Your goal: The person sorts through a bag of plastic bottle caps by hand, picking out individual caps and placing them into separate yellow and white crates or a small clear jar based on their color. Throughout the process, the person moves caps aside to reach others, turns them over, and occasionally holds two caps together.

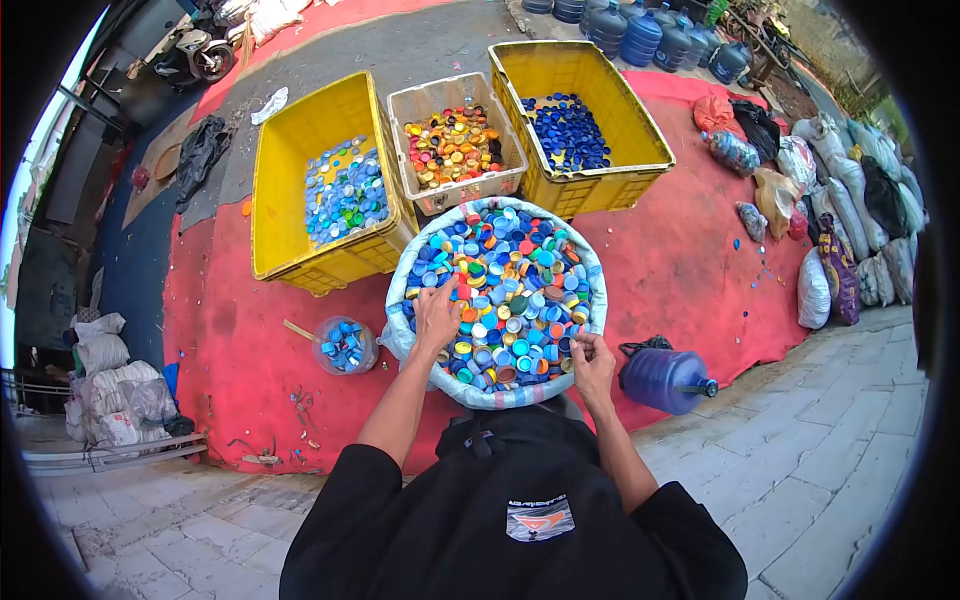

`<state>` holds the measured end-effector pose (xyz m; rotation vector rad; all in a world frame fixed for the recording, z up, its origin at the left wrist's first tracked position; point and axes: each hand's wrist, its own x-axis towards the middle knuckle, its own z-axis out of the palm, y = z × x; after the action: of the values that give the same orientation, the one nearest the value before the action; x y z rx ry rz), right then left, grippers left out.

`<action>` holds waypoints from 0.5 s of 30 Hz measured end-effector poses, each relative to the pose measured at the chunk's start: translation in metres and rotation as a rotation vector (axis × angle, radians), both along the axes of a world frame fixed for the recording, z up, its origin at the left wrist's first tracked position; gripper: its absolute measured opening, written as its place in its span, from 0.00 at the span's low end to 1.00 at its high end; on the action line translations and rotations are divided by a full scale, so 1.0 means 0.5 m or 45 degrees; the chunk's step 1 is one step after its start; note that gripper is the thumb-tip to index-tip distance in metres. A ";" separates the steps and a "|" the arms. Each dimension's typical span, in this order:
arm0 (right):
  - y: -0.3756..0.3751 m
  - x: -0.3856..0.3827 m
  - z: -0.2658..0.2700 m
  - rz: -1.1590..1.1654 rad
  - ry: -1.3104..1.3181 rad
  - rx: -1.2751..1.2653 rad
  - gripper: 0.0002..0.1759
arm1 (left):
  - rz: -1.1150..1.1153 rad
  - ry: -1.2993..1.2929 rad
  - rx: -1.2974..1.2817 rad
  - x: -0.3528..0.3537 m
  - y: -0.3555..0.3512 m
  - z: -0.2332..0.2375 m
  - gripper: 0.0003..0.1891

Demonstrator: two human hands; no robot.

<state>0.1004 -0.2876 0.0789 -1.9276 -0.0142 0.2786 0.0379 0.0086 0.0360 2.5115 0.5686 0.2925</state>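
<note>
A round basin lined with a pale woven sack (597, 300) stands right in front of me, heaped with mixed plastic bottle caps (510, 300). My left hand (437, 317) is over the left part of the heap, its fingers partly stretched out and touching the caps near a red one. At the basin's right rim is my right hand (594, 362), thumb and fingers pinched together; what they hold, if anything, is too small to make out. Beyond the basin, a whitish crate (398, 110) holds yellow, orange and red caps.
A yellow crate (268, 180) at left holds light-blue and other caps; another yellow crate (640, 150) holds dark-blue caps. A clear tub (362, 360) with blue pieces and a blue water jug (665, 382) flank the basin. Filled sacks (840, 180) line the right.
</note>
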 end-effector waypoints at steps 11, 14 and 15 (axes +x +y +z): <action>-0.012 -0.032 -0.016 0.062 0.063 0.022 0.09 | 0.010 0.082 -0.033 0.029 -0.003 -0.012 0.28; -0.010 -0.030 -0.021 0.116 0.040 0.027 0.10 | 0.029 0.070 -0.063 0.034 0.002 -0.008 0.28; -0.005 -0.030 -0.015 0.124 0.030 0.009 0.10 | 0.039 0.060 -0.059 0.034 -0.001 -0.003 0.28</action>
<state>0.0854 -0.2902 0.0715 -1.9194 -0.0934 0.3658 0.0547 0.0080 0.0343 2.4722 0.6263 0.2298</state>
